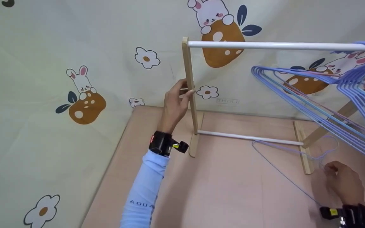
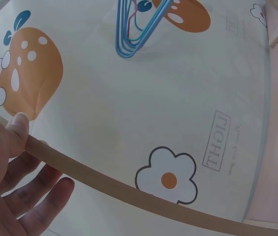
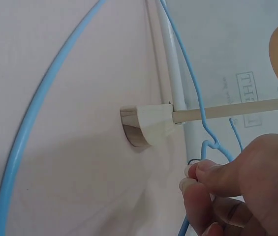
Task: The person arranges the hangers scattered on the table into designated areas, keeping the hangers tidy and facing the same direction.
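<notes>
Head view: the right hand (image 1: 344, 182) pinches the thin blue wire hanger (image 1: 284, 164) lying on the table (image 1: 227, 196) at its neck — light, springy, best held there — while the left hand (image 1: 176, 103) grips the rack's post (image 1: 190, 91).

The left arm wears a pale blue sleeve (image 1: 143, 186) printed "AQUA". Both wrists carry black camera straps (image 1: 162, 143) with yellow and red bits.

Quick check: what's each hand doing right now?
Left hand: grips the rack's wooden post.
Right hand: pinches the blue hanger near its hook.
</notes>
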The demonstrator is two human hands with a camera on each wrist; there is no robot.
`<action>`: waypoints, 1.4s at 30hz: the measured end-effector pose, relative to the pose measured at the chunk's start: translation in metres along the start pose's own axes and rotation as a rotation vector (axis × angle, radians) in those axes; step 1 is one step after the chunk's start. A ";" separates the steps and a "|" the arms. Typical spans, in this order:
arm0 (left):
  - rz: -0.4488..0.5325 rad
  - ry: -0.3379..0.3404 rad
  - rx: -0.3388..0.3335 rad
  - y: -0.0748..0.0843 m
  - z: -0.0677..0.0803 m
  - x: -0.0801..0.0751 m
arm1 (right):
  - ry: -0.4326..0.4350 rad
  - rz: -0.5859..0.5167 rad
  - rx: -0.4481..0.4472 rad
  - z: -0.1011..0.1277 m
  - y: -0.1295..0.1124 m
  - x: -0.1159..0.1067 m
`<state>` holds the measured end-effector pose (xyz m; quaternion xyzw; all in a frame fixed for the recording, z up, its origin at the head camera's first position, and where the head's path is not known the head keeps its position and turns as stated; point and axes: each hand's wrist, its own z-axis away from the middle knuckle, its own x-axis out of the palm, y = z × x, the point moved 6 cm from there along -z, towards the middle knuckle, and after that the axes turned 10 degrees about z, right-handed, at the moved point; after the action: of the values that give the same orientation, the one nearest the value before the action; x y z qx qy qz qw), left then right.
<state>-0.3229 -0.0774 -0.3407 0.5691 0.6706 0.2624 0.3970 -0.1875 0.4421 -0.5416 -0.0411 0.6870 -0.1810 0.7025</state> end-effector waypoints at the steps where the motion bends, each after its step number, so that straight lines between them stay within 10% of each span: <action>1: 0.001 0.001 -0.001 0.000 0.000 0.000 | 0.006 0.001 0.001 0.000 0.000 -0.001; 42: 0.000 0.008 -0.009 -0.002 0.000 -0.001 | 0.316 -0.020 -0.138 0.018 -0.034 -0.046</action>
<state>-0.3241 -0.0784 -0.3416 0.5661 0.6710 0.2676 0.3970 -0.1762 0.4211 -0.4864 -0.0671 0.7993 -0.1445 0.5794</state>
